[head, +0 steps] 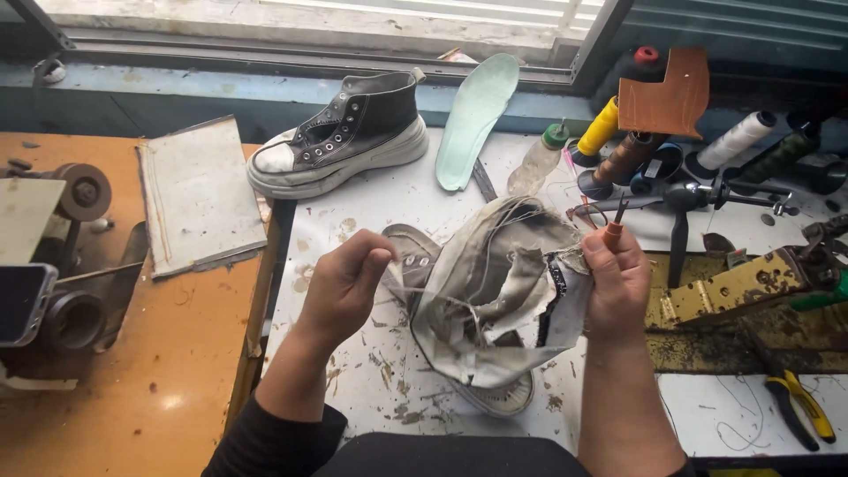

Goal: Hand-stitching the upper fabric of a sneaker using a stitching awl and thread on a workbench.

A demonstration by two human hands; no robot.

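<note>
A worn grey canvas high-top shoe (pixel 481 305) lies on the white worktable (pixel 353 230), its upper pulled open and torn away from the sole. My left hand (pixel 344 283) pinches a thin thread that runs from the shoe's left side. My right hand (pixel 616 278) grips a small awl with an orange-brown handle (pixel 612 231), its metal tip pointing up, beside the shoe's torn edge. Loose threads hang across the canvas.
A black and white high-top shoe (pixel 340 132) and a pale green insole (pixel 477 115) lie at the back. Thread spools (pixel 618 150), a brown leather piece (pixel 664 97), a plastic bottle (pixel 537 159), yellow pliers (pixel 804 411) and a yellow metal tool (pixel 751 287) crowd the right. A wooden bench (pixel 150 380) stands left.
</note>
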